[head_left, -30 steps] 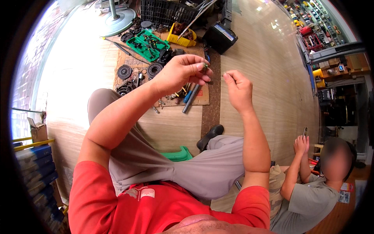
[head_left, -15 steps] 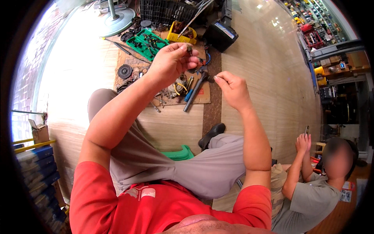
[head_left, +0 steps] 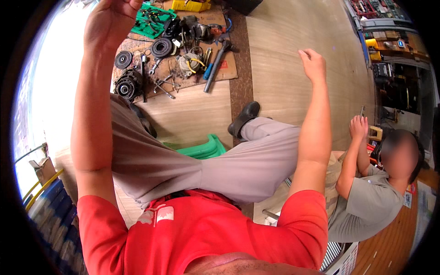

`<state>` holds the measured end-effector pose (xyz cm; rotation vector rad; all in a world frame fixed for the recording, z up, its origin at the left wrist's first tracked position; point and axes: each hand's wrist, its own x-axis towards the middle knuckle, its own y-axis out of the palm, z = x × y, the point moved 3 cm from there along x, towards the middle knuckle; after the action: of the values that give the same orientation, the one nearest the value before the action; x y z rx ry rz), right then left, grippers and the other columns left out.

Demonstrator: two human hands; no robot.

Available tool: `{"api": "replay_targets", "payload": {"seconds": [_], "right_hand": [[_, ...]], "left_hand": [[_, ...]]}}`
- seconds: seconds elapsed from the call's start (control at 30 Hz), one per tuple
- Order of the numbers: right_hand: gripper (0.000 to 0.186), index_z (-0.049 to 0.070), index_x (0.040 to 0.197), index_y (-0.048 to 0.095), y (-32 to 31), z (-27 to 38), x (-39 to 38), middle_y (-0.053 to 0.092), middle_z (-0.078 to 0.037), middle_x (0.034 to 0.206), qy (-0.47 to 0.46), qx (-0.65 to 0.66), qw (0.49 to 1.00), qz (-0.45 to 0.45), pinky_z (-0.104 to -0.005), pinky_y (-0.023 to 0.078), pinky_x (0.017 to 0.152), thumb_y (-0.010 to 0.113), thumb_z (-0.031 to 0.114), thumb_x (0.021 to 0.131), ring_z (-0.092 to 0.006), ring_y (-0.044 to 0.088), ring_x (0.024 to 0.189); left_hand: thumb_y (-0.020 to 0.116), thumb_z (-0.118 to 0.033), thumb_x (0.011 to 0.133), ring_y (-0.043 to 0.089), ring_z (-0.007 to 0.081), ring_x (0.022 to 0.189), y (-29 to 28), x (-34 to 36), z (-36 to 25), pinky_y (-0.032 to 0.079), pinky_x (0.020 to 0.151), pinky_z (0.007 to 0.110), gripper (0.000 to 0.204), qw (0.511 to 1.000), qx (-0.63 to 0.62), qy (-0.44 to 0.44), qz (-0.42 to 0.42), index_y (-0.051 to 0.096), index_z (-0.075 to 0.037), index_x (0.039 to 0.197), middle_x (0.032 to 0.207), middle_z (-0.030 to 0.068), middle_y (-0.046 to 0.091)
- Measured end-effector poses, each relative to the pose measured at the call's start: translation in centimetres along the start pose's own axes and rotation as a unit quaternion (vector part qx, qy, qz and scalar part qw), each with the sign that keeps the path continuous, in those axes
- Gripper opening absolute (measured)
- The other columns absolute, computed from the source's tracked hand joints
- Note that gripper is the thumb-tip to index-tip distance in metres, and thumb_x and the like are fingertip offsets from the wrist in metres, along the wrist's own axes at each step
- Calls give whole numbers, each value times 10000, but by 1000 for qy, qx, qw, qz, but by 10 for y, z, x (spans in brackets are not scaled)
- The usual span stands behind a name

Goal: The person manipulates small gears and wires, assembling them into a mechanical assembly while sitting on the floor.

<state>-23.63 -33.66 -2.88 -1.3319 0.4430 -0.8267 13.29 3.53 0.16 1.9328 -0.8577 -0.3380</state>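
Note:
My left hand (head_left: 110, 25) is raised at the top edge, left of a green tool case (head_left: 149, 18); its fingers are partly out of frame and curled, their contents hidden. My right hand (head_left: 314, 64) is held over the floor, thumb and finger pinched, anything between them too small to make out. Between them lies stained cardboard (head_left: 229, 68) bearing a black pulley (head_left: 161, 47), a round part with bearing (head_left: 128, 86), a silver housing (head_left: 188, 64), yellow-handled pliers (head_left: 197, 62), spanners (head_left: 165, 87), a dark-headed hammer (head_left: 215, 68) and other small parts.
A person (head_left: 366, 201) sits at my right, hands raised around a small object. Beyond are tool shelves (head_left: 389, 50). A yellow bin (head_left: 190, 5) and black box (head_left: 240, 5) stand at the back. A green plastic stool (head_left: 201, 149) is between my legs; blue boxes (head_left: 48, 211) are at left.
My left hand has swung up and left, away from the cardboard, partly out of frame. My right hand has moved up and right. The camera's view has shifted.

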Motion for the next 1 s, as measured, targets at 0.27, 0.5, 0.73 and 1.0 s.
{"api": "replay_targets", "payload": {"seconds": [0.27,0.5,0.73,1.0], "right_hand": [[366,127,984,727,-42,-91,-11,704,-150,910,105,-102,975,-169,-410,511,734,676,451,821,-334,673,862],[478,146,1170,662,-50,-163,-22,656,-153,1147,199,-174,957,-119,-427,499,861,731,408,776,-314,629,1042],[586,43,1371,474,12,18,-2,557,-218,1291,-103,39,992,59,-413,443,1011,663,170,832,-315,536,1207],[447,11,1345,469,33,227,-74,647,-71,1036,-136,587,763,235,-284,537,767,512,297,1005,-121,609,909]], "left_hand": [[343,-221,1048,628,208,811,-8,7,-10,560,730,292,335,999,8,6,41,518,55,1122,960,130,627],[358,-252,1042,646,200,869,10,2,35,556,758,320,303,992,123,-20,18,524,-9,1111,992,116,649],[405,-220,1041,669,252,890,38,-56,137,569,800,381,249,953,230,-189,54,452,-14,1172,1040,194,638],[426,-227,1037,640,190,925,41,-61,153,550,811,354,269,960,177,-185,114,492,-31,1209,1025,82,611]]}}
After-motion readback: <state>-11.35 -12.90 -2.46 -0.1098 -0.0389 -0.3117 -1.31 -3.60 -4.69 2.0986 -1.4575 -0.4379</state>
